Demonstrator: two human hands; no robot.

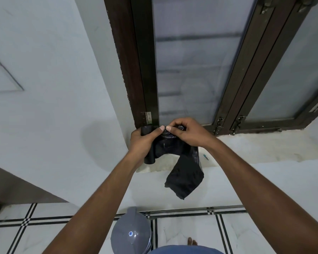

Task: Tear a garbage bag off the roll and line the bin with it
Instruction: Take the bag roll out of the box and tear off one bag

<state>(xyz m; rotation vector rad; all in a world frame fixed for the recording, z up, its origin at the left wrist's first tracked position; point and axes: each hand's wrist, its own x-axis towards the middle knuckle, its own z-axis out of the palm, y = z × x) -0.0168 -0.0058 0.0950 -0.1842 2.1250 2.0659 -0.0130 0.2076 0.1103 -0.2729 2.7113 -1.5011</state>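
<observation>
Garbage bag (184, 177) hangs loose from the black roll (149, 143), held up before the window sill. Left hand (142, 142) wraps the roll; right hand (186, 133) pinches the bag's top. Best to tear cleanly along the perforation, thumbs close together, above the closed grey bin (130, 233).

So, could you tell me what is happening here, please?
A person stands at a window ledge, gripping a roll of black garbage bags in the left hand. The right hand pinches the unrolled bag, which hangs down, apparently not yet torn off. A grey lidded bin waits on the floor below.
</observation>
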